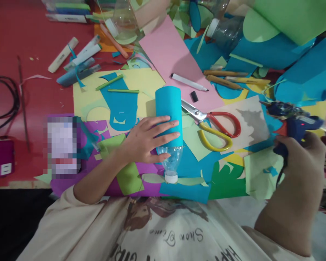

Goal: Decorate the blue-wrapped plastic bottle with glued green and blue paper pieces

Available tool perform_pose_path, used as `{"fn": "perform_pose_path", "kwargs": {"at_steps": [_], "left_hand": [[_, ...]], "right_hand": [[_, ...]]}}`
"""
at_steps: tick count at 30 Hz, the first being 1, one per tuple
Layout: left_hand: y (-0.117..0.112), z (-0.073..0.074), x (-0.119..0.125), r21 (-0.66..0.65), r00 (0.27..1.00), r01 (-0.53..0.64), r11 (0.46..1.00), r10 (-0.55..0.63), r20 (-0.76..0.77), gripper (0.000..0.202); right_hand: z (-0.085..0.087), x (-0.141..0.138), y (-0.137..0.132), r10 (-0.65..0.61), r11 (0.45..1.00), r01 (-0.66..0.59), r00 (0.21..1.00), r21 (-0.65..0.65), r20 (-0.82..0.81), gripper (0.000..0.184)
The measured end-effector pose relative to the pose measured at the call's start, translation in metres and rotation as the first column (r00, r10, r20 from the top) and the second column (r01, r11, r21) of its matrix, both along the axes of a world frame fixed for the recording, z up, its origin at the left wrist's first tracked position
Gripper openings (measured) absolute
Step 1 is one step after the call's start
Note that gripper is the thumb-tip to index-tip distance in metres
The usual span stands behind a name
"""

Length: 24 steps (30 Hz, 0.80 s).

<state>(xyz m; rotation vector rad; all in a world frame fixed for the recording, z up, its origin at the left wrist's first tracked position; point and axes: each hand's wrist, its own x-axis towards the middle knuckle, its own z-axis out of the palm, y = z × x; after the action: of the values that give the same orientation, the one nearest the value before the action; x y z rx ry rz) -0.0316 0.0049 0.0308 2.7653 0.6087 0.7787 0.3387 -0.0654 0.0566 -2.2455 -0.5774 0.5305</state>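
A plastic bottle (174, 156) wrapped in blue paper lies on its side in the middle, its white cap (171, 177) toward me. My left hand (145, 139) rests over it from the left, fingers bent across the paper and thumb near the clear neck. At the right, my right hand (301, 152) grips a dark blue hot glue gun (293, 121) with a small red light on its body. Its nozzle points left, and part of the handle is hidden by the hand. Scissors (203, 117) with red and yellow handles lie partly open beside the bottle.
Paper scraps cover the red table (13, 36). An uncapped marker (189, 82) and its black cap (194, 96) lie beyond the bottle. More markers (83, 58) and a blurred-out phone (62, 146) are at left. Other clear bottles (228, 32) stand or lie at the back.
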Motion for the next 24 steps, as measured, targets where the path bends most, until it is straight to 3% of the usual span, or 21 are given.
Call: {"fn": "perform_pose_path", "kwargs": {"at_steps": [3,5,10,15,19,24], "left_hand": [[-0.001,0.002,0.001,0.020,1.000,0.013,1.000,-0.013,-0.018,0.048],[-0.003,0.003,0.002,0.031,0.999,0.029,0.999,-0.028,-0.018,0.048],[-0.006,0.005,0.005,0.028,0.999,0.047,0.998,-0.047,0.013,0.046],[-0.006,0.003,0.004,0.008,0.999,0.052,0.999,-0.052,0.007,0.045],[-0.005,0.002,0.003,-0.013,0.998,0.062,0.998,-0.062,-0.002,0.046],[-0.005,0.004,0.003,0.016,0.999,0.054,0.998,-0.054,-0.002,0.046]], "right_hand": [[0.006,-0.013,0.002,-0.067,0.985,0.097,0.977,0.141,-0.202,0.018],[0.012,-0.026,0.004,0.064,0.969,0.013,0.950,0.245,-0.305,0.015],[0.028,-0.062,0.016,0.255,0.951,-0.142,0.862,0.275,-0.437,0.026],[0.030,-0.076,0.035,0.432,0.901,-0.300,0.686,0.313,-0.585,0.022],[0.028,-0.084,0.048,0.567,0.816,-0.464,0.527,0.344,-0.633,0.024],[0.029,-0.101,0.055,0.667,0.732,-0.587,0.516,0.344,-0.538,0.027]]}}
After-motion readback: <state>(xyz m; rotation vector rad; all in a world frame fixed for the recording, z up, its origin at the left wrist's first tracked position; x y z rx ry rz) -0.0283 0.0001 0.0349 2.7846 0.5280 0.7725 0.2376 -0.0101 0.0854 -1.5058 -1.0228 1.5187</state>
